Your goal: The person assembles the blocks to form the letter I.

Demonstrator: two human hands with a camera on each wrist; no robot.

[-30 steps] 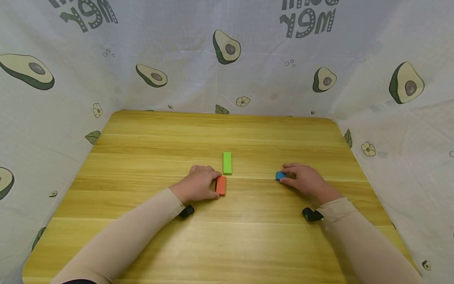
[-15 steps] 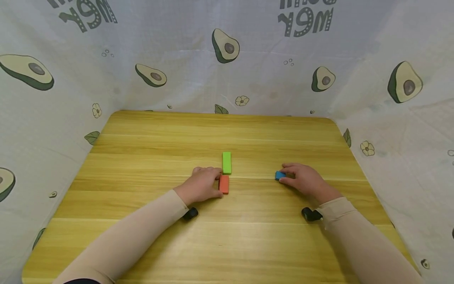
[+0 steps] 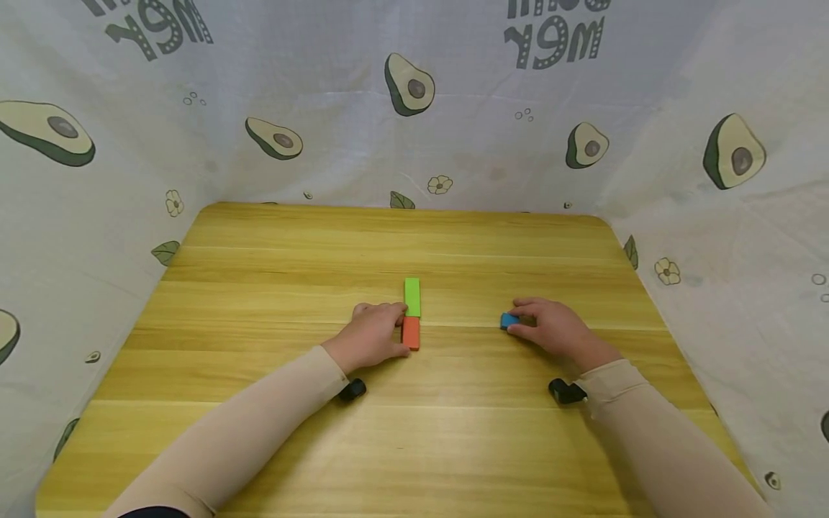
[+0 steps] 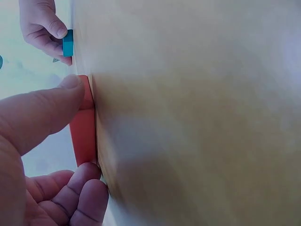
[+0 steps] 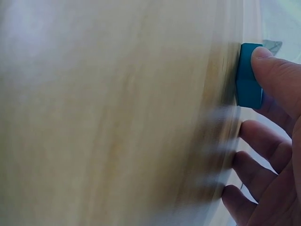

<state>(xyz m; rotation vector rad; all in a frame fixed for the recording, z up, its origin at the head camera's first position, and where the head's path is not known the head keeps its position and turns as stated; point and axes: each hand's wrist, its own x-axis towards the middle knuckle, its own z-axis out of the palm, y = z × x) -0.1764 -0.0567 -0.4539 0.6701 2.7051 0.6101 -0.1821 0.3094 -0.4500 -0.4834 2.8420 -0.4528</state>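
Observation:
My left hand [image 3: 369, 334] pinches a red block [image 3: 411, 334] lengthwise, thumb at its near end and fingers at its far end. In the head view the red block's far end meets the near end of a green block [image 3: 412, 296], the two lined up in one column. To the right, a small blue block [image 3: 509, 321] is pinched between thumb and fingers of my right hand [image 3: 555, 332], on or just over the tabletop. The right wrist view shows the thumb on the blue block [image 5: 249, 75], the other fingers spread below it.
The wooden table [image 3: 401, 446] has rounded far corners. A white cloth [image 3: 324, 86] printed with avocados hangs behind it and along both sides. A small black device [image 3: 352, 390] sits at the left wrist, another black device [image 3: 566, 392] at the right.
My left hand has slid the red block right and away from me, closing its gap to the green block and lining the two up. The right hand stays put with the blue block.

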